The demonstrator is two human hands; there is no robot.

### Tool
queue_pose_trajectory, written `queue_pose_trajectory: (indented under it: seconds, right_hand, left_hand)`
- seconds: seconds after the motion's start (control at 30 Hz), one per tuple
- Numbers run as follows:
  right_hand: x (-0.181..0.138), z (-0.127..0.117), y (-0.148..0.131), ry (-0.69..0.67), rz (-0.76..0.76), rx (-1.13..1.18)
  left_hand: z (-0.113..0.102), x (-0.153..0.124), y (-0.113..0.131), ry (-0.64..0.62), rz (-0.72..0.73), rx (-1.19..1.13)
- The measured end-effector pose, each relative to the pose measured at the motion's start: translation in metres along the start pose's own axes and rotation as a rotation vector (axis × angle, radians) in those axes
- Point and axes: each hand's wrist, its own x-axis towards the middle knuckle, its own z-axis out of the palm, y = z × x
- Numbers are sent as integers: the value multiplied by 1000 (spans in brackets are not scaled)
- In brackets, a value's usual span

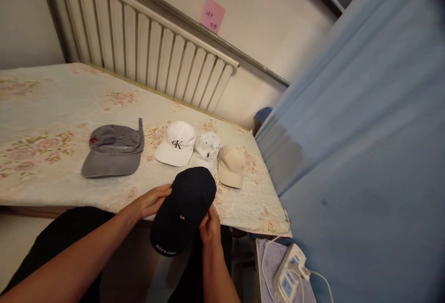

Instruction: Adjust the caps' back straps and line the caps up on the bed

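Note:
A dark navy baseball cap (187, 201) is held over the bed's front edge, its brim pointing down toward me; small lettering shows on the brim. My left hand (155, 201) grips the cap's left side and my right hand (210, 226) its right side, with some fingers hidden beneath it. Behind it on the bed lie a white cap with black letters (176, 143), a white cap with a small dark emblem (207, 147) and a beige cap (231, 164). Farther left rests a grey cap (114, 150), its strap sticking up.
The bed has a flowered cover (62, 182). Along the wall runs a white radiator (149, 38), with a pink note (212, 15) above. A blue curtain (365, 154) hangs at the right. Below it, a white power strip (290, 273) with cords lies on a small stand.

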Motion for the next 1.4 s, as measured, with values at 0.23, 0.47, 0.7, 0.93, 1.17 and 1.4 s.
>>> queue_pose_trajectory:
  seconds: [0.23, 0.47, 0.7, 0.93, 1.17, 1.4]
  right_hand:
    - [2, -3, -16, 64, -85, 2]
    - [38, -21, -83, 71, -131, -61]
    - [82, -40, -124, 81, -119, -109]
    - [110, -50, -127, 109, -95, -184]
    - [112, -58, -120, 197, -93, -258]
    - [98, -62, -116, 298, -108, -331]
  left_hand:
    - [22, 12, 3, -1, 29, 12]
    - [69, 67, -4, -25, 162, -46]
    - [90, 119, -17, 82, 247, -82]
    - [87, 143, -26, 274, 196, -31]
    - [79, 140, -35, 373, 118, 71]
    - [76, 118, -29, 454, 64, 203]
